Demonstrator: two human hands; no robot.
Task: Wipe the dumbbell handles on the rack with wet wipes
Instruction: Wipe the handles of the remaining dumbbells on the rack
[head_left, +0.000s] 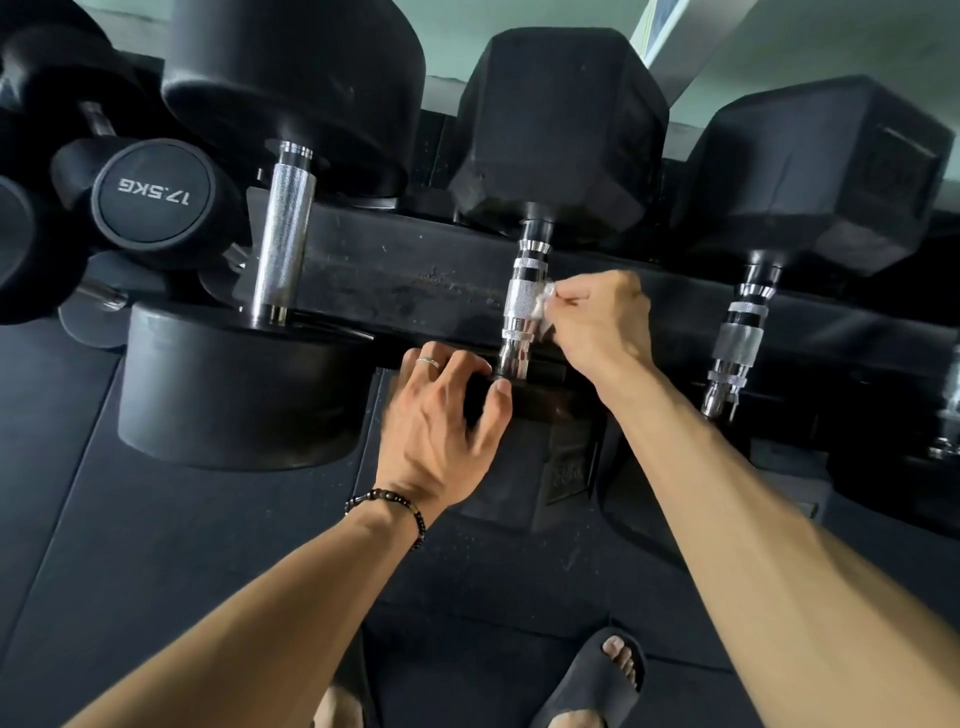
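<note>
- Starting at the left, a round dumbbell (244, 384) lies on the rack (405, 270), its handle (283, 234) running away from the person, and nothing touches it.
- The left hand (441, 421) rests with spread, relaxed fingers on the near head (535, 457) of the middle dumbbell; it holds nothing.
- The middle handle (524, 306) has the same long axis, near to far.
- The right hand (602, 322), the nearer 1, pinches a wet wipe (545, 306) against the handle's right side.
- A 3rd handle (737, 338) waits further right.
- Below is dark rubber floor (130, 571).
</note>
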